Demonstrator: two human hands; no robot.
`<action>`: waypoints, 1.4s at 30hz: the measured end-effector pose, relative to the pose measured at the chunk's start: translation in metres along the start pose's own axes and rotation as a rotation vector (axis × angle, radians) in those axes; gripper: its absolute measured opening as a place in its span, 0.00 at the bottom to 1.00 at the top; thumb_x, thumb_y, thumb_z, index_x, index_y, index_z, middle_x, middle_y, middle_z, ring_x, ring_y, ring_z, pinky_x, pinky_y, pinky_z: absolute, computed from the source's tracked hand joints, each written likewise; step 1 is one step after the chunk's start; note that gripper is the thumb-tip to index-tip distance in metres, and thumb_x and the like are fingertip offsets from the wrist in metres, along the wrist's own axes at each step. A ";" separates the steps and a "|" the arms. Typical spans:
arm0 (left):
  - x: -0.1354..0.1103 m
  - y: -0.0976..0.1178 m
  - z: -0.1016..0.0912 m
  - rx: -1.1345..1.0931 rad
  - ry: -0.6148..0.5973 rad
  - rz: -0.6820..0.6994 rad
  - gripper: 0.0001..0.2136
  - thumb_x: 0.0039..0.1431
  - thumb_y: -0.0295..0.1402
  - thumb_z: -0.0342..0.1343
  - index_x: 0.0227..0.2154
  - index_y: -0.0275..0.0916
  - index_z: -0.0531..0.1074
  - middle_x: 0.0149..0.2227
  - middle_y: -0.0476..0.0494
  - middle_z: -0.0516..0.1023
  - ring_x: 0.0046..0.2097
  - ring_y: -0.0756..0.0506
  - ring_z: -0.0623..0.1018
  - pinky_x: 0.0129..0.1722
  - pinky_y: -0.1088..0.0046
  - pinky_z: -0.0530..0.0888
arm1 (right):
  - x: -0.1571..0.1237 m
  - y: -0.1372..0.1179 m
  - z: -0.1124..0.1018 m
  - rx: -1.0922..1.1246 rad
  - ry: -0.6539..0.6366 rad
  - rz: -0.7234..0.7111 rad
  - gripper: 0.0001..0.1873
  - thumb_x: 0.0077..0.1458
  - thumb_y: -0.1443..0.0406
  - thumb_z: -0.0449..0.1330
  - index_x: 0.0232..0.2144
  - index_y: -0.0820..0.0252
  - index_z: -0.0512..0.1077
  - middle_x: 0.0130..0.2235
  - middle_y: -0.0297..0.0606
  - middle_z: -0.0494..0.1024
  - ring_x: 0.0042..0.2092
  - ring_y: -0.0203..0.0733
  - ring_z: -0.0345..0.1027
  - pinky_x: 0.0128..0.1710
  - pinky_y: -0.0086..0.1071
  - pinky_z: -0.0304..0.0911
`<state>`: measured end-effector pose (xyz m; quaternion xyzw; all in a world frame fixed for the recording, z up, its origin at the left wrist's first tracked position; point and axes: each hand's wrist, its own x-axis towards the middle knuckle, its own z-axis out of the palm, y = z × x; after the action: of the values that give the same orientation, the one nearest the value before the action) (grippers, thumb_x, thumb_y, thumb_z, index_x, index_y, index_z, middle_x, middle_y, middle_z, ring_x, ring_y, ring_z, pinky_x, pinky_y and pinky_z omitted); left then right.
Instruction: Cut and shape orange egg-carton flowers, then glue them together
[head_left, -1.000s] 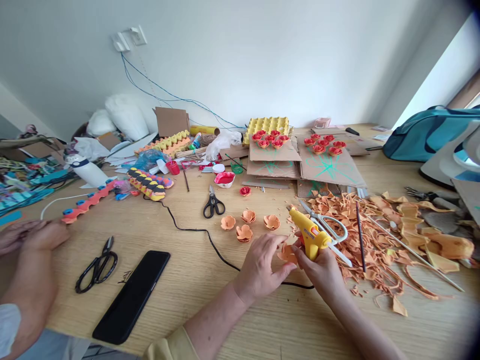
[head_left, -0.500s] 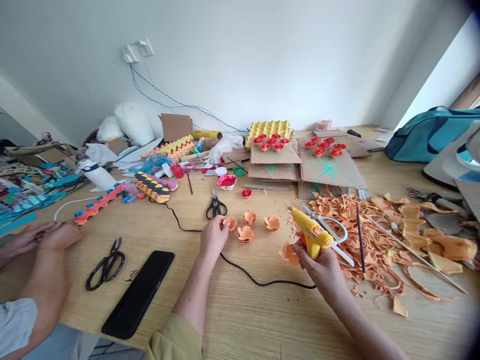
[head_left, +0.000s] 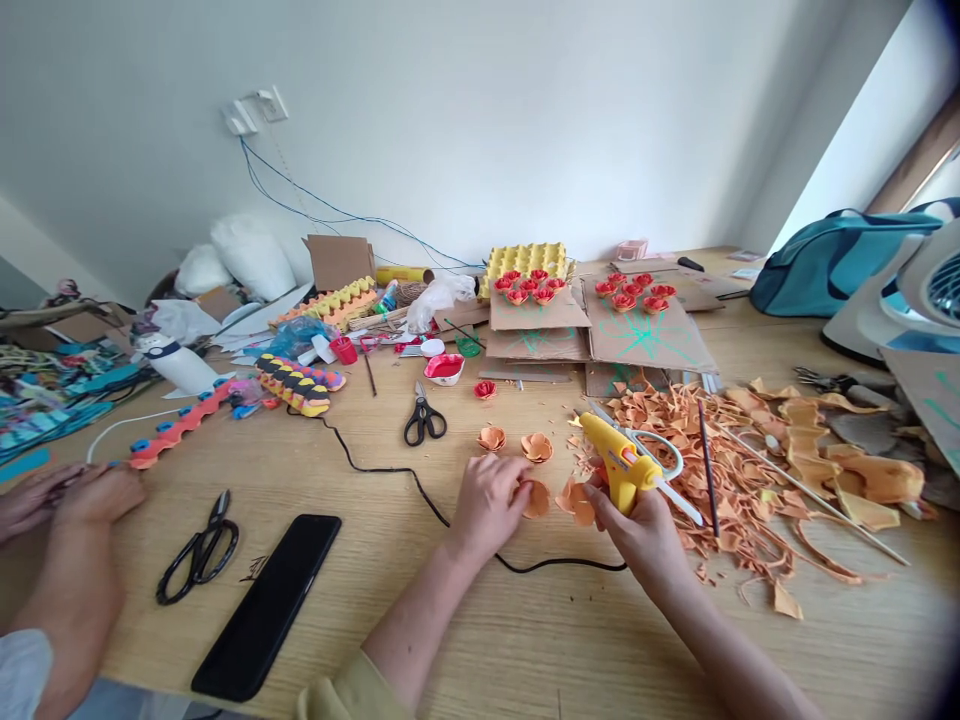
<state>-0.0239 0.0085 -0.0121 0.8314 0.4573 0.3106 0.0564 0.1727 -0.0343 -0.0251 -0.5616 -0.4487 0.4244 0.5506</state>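
My left hand (head_left: pixel 487 508) is closed, its fingertips pinching an orange petal cup (head_left: pixel 536 500) low over the table. My right hand (head_left: pixel 641 525) grips a yellow hot glue gun (head_left: pixel 622 462), nozzle tilted up and leftward, a white glue stick jutting from its back. Between the fingers of that same hand is an orange petal piece (head_left: pixel 574 502), just right of the cup. Behind my hands sit two orange flowers, a left one (head_left: pixel 492 438) and a right one (head_left: pixel 537 447). The gun's black cord (head_left: pixel 555 564) passes beneath my left wrist.
Orange scraps (head_left: pixel 675 440) pile up at right, with a scissors among them. Black scissors (head_left: pixel 424 415), a red paint cup (head_left: pixel 444 368) and red flowers on cardboard (head_left: pixel 649 335) lie farther back. A phone (head_left: pixel 266 605) and more scissors (head_left: pixel 198 550) are left, near another person's hands (head_left: pixel 97 490).
My left hand has moved right, from the leftmost orange flower to beside the petal piece, now with an orange cup in its fingers. My right hand keeps the glue gun nearly still.
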 end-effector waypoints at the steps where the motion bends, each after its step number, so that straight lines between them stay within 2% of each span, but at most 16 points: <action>1: -0.001 0.005 0.004 0.030 -0.037 0.015 0.08 0.59 0.25 0.58 0.40 0.41 0.75 0.34 0.46 0.81 0.40 0.42 0.77 0.42 0.62 0.68 | 0.000 0.001 0.000 0.002 -0.007 -0.001 0.23 0.49 0.48 0.66 0.37 0.60 0.71 0.32 0.38 0.75 0.28 0.39 0.63 0.25 0.32 0.57; 5: -0.001 0.007 0.007 0.098 -0.082 0.019 0.04 0.61 0.27 0.57 0.37 0.40 0.75 0.34 0.45 0.81 0.40 0.41 0.76 0.42 0.60 0.68 | 0.001 0.001 -0.001 0.005 -0.005 -0.017 0.25 0.49 0.47 0.66 0.38 0.60 0.71 0.30 0.36 0.74 0.28 0.40 0.63 0.25 0.32 0.58; 8: 0.001 -0.004 -0.004 0.113 0.006 -0.027 0.07 0.63 0.30 0.56 0.43 0.42 0.74 0.42 0.44 0.80 0.45 0.40 0.75 0.44 0.60 0.68 | 0.000 0.000 -0.001 -0.002 -0.004 -0.017 0.25 0.49 0.47 0.66 0.39 0.60 0.71 0.30 0.36 0.73 0.28 0.40 0.63 0.26 0.33 0.60; 11: 0.000 -0.018 -0.016 0.189 0.091 -0.169 0.12 0.60 0.32 0.59 0.47 0.43 0.71 0.47 0.42 0.78 0.48 0.39 0.74 0.47 0.59 0.69 | 0.000 -0.002 -0.001 -0.006 0.001 -0.011 0.25 0.49 0.47 0.66 0.39 0.60 0.71 0.30 0.36 0.73 0.29 0.40 0.63 0.26 0.33 0.61; 14: -0.002 -0.027 -0.019 0.248 0.033 -0.292 0.20 0.55 0.35 0.64 0.50 0.44 0.69 0.47 0.41 0.76 0.48 0.37 0.75 0.47 0.59 0.71 | -0.001 -0.004 0.000 -0.006 0.002 -0.009 0.25 0.48 0.46 0.65 0.37 0.60 0.71 0.30 0.36 0.73 0.28 0.39 0.63 0.26 0.33 0.60; 17: -0.004 -0.029 -0.015 0.250 -0.047 -0.356 0.24 0.52 0.38 0.67 0.51 0.43 0.67 0.47 0.41 0.74 0.47 0.37 0.75 0.46 0.60 0.72 | -0.001 -0.005 0.001 -0.011 -0.010 -0.013 0.25 0.48 0.46 0.65 0.38 0.60 0.71 0.30 0.36 0.73 0.28 0.39 0.62 0.26 0.33 0.60; 22: -0.004 -0.026 -0.012 0.163 -0.083 -0.382 0.22 0.51 0.35 0.67 0.47 0.42 0.66 0.48 0.41 0.73 0.49 0.38 0.76 0.48 0.61 0.73 | 0.000 -0.003 0.000 -0.026 -0.004 -0.014 0.24 0.49 0.46 0.65 0.36 0.60 0.71 0.30 0.37 0.73 0.29 0.40 0.63 0.27 0.34 0.61; 26: -0.004 -0.028 -0.013 0.113 -0.109 -0.415 0.18 0.52 0.29 0.66 0.44 0.42 0.66 0.48 0.43 0.73 0.48 0.41 0.77 0.48 0.65 0.74 | 0.000 -0.001 -0.002 -0.027 -0.009 -0.013 0.24 0.50 0.47 0.64 0.38 0.60 0.70 0.32 0.38 0.74 0.30 0.40 0.64 0.27 0.33 0.60; 33: 0.002 -0.052 -0.027 0.231 0.034 -0.542 0.17 0.56 0.30 0.63 0.47 0.40 0.67 0.49 0.40 0.74 0.49 0.39 0.77 0.48 0.64 0.73 | 0.002 -0.001 -0.003 -0.035 -0.036 -0.020 0.22 0.51 0.47 0.63 0.36 0.60 0.69 0.29 0.35 0.71 0.29 0.39 0.62 0.27 0.32 0.59; 36: 0.002 -0.065 -0.029 0.265 0.011 -0.592 0.16 0.56 0.31 0.63 0.47 0.39 0.68 0.49 0.39 0.74 0.49 0.39 0.77 0.47 0.65 0.73 | 0.002 -0.002 -0.001 -0.020 -0.046 -0.031 0.23 0.51 0.48 0.64 0.37 0.60 0.69 0.31 0.36 0.72 0.28 0.38 0.61 0.27 0.32 0.58; 39: 0.000 -0.069 -0.029 0.302 -0.020 -0.574 0.19 0.54 0.33 0.65 0.48 0.38 0.69 0.48 0.37 0.74 0.49 0.38 0.76 0.48 0.63 0.73 | 0.002 -0.003 0.000 -0.016 -0.038 -0.039 0.24 0.50 0.48 0.64 0.38 0.60 0.69 0.33 0.37 0.73 0.27 0.37 0.60 0.26 0.32 0.58; 42: 0.001 -0.059 -0.031 0.339 0.096 -0.502 0.23 0.53 0.34 0.66 0.51 0.38 0.68 0.51 0.35 0.72 0.51 0.35 0.74 0.50 0.59 0.72 | 0.001 -0.001 0.000 -0.042 -0.020 -0.036 0.23 0.51 0.47 0.64 0.36 0.60 0.69 0.30 0.36 0.72 0.27 0.38 0.60 0.27 0.33 0.58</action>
<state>-0.0840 0.0373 -0.0086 0.6741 0.6960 0.2453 -0.0300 0.1728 -0.0329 -0.0242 -0.5604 -0.4733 0.4104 0.5417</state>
